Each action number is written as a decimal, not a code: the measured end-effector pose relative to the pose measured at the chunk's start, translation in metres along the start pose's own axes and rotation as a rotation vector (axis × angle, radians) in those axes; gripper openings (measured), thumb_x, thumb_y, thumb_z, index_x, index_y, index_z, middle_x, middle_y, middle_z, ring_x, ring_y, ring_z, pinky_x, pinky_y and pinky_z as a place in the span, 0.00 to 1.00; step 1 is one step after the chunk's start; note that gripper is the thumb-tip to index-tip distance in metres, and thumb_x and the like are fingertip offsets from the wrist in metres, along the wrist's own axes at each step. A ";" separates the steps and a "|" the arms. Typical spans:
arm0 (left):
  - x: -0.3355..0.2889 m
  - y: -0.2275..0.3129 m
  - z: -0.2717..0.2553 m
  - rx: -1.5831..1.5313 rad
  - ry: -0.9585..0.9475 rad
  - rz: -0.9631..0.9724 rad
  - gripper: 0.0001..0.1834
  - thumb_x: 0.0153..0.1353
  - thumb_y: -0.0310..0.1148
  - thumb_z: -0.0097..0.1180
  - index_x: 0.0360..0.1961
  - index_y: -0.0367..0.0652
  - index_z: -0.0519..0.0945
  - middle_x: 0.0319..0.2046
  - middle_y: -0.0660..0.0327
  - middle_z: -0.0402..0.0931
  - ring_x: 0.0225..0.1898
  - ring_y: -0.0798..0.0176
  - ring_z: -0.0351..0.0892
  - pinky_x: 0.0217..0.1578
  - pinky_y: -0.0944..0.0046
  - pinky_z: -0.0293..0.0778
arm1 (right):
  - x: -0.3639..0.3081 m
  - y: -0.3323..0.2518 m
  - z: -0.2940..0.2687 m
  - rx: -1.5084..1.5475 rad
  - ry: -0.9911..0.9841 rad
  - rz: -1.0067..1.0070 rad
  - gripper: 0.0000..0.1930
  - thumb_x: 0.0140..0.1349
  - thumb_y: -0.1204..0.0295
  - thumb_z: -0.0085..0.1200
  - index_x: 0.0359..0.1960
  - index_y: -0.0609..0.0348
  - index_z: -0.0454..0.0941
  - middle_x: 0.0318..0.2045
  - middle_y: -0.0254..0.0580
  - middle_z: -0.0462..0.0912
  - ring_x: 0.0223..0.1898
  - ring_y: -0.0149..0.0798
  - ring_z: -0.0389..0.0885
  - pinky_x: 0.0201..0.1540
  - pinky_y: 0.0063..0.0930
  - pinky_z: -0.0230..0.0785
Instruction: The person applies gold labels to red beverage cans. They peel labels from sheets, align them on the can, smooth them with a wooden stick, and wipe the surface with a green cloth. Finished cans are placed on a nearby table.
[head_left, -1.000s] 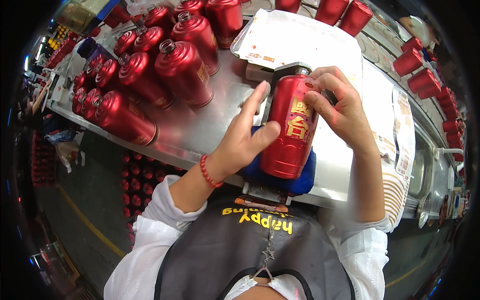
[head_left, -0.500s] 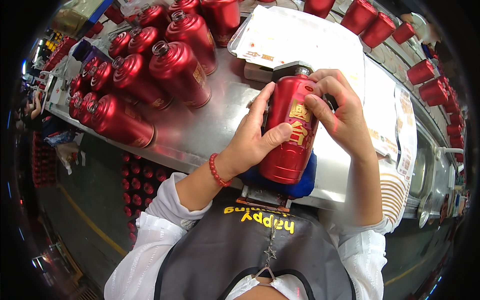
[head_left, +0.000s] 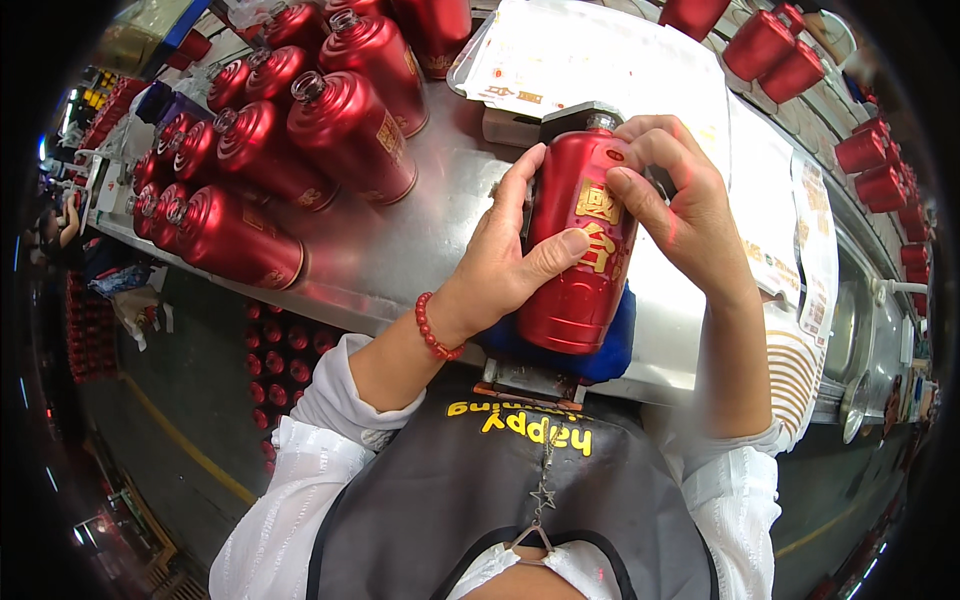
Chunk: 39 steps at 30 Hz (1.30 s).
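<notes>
A glossy red bottle (head_left: pixel 566 312) with gold characters and a bare glass neck lies tilted in front of me, its base toward me. It rests on a blue padded support (head_left: pixel 612 345). My left hand (head_left: pixel 515 255) is wrapped along the bottle's left side, thumb pressed across the gold lettering. At the bottle's upper right, my right hand (head_left: pixel 682 190) is closed in a pinch. Its thumb tip touches the surface beside a small red round seal at the top of the lettering. Whatever lies between those fingertips is too small to make out.
Several red bottles (head_left: pixel 352 130) stand on the metal table (head_left: pixel 385 255) at the left. White printed sheets (head_left: pixel 610 60) are stacked behind the support, with more sheets (head_left: pixel 765 200) to the right. Red containers (head_left: pixel 760 45) sit on a conveyor at far right. Crated red bottles (head_left: pixel 275 365) are below the table.
The view has shifted slightly. Both hands keep nearly the same hold on the bottle; the left thumb sits a little higher on the lettering. Red containers on the conveyor have shifted.
</notes>
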<state>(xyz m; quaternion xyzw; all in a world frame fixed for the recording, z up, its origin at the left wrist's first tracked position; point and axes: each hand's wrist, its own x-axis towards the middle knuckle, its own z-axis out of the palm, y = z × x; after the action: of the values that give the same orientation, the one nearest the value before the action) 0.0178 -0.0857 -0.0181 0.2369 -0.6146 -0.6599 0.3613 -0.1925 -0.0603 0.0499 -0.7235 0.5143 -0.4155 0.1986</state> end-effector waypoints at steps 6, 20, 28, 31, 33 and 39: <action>0.000 0.005 0.003 -0.016 0.014 -0.003 0.50 0.66 0.45 0.63 0.74 0.32 0.44 0.67 0.46 0.60 0.66 0.57 0.65 0.66 0.58 0.63 | 0.002 -0.003 0.001 0.012 0.027 0.018 0.08 0.62 0.74 0.62 0.34 0.65 0.75 0.44 0.49 0.79 0.46 0.46 0.81 0.50 0.33 0.74; -0.001 0.003 0.003 -0.008 0.057 -0.030 0.46 0.69 0.46 0.59 0.75 0.34 0.47 0.66 0.49 0.63 0.65 0.60 0.66 0.64 0.60 0.65 | -0.020 -0.004 0.002 0.004 0.165 0.245 0.20 0.73 0.66 0.50 0.60 0.66 0.71 0.50 0.49 0.78 0.49 0.40 0.78 0.53 0.31 0.73; 0.015 -0.001 0.002 -0.029 0.158 0.044 0.38 0.71 0.50 0.56 0.67 0.29 0.61 0.59 0.45 0.70 0.61 0.57 0.70 0.63 0.60 0.64 | -0.047 -0.002 0.018 0.029 0.129 0.293 0.38 0.69 0.53 0.57 0.66 0.76 0.64 0.55 0.58 0.77 0.54 0.44 0.78 0.58 0.33 0.70; 0.028 0.002 -0.003 -0.058 0.159 0.034 0.32 0.72 0.47 0.55 0.64 0.31 0.65 0.56 0.49 0.73 0.58 0.61 0.73 0.60 0.62 0.68 | -0.046 -0.003 0.019 0.056 0.126 0.348 0.38 0.67 0.54 0.61 0.66 0.75 0.64 0.53 0.57 0.78 0.54 0.43 0.78 0.59 0.33 0.69; 0.038 0.010 -0.006 -0.005 0.099 -0.006 0.27 0.74 0.41 0.52 0.64 0.34 0.64 0.56 0.53 0.72 0.55 0.66 0.74 0.57 0.65 0.71 | -0.045 -0.001 0.021 0.107 0.143 0.391 0.37 0.66 0.56 0.62 0.66 0.75 0.65 0.53 0.56 0.78 0.54 0.43 0.78 0.59 0.33 0.69; 0.048 0.010 -0.005 0.228 0.143 0.052 0.24 0.69 0.39 0.60 0.58 0.35 0.68 0.53 0.54 0.72 0.55 0.66 0.71 0.57 0.65 0.70 | -0.043 0.000 0.024 0.094 0.147 0.393 0.36 0.64 0.59 0.63 0.66 0.72 0.65 0.54 0.54 0.78 0.54 0.43 0.78 0.59 0.33 0.69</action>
<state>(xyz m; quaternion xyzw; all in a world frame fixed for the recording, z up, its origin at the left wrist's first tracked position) -0.0064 -0.1255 -0.0027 0.3068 -0.6643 -0.5575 0.3920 -0.1781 -0.0242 0.0190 -0.5669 0.6385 -0.4440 0.2716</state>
